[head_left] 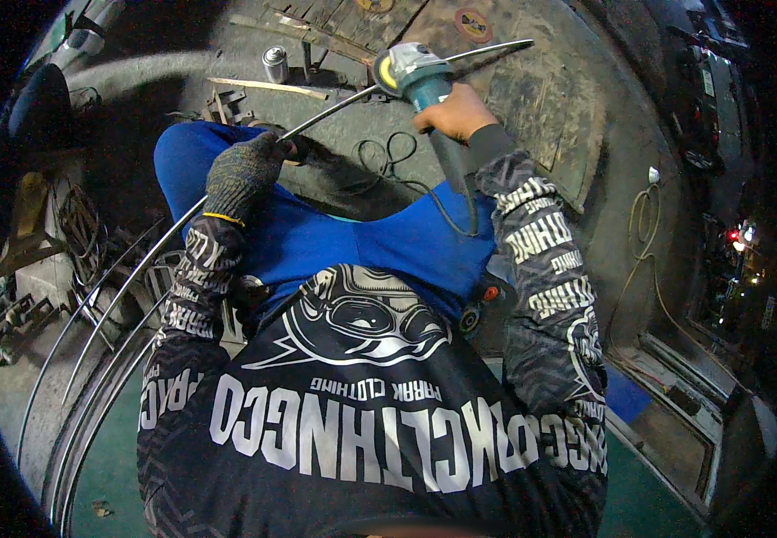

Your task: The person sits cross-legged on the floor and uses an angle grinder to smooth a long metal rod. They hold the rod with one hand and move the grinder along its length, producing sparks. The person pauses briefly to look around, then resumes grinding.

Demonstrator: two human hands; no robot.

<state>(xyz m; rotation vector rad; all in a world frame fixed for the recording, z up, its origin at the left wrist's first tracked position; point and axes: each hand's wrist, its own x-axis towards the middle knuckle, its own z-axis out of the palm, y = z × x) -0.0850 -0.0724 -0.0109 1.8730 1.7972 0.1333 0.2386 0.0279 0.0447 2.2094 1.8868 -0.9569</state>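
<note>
My left hand (pixel 243 175), in a grey knit glove with a yellow cuff edge, is closed around a long thin metal rod (pixel 330 111). The rod runs from the lower left, through the glove, up to the far right. My bare right hand (pixel 456 115) grips the body of a teal and dark angle grinder (pixel 429 90). The grinder's yellowish disc (pixel 389 72) is over the rod at its left side; whether it touches the metal I cannot tell. A black cord (pixel 438 204) trails from the grinder across my blue-trousered lap.
A silver spray can (pixel 274 65) stands at the far left beside a thin wooden strip (pixel 267 88). Round discs (pixel 473 25) lie on the worn board (pixel 541 117). Several more rods (pixel 92 386) curve along the left. A coiled cable (pixel 644 220) lies at right.
</note>
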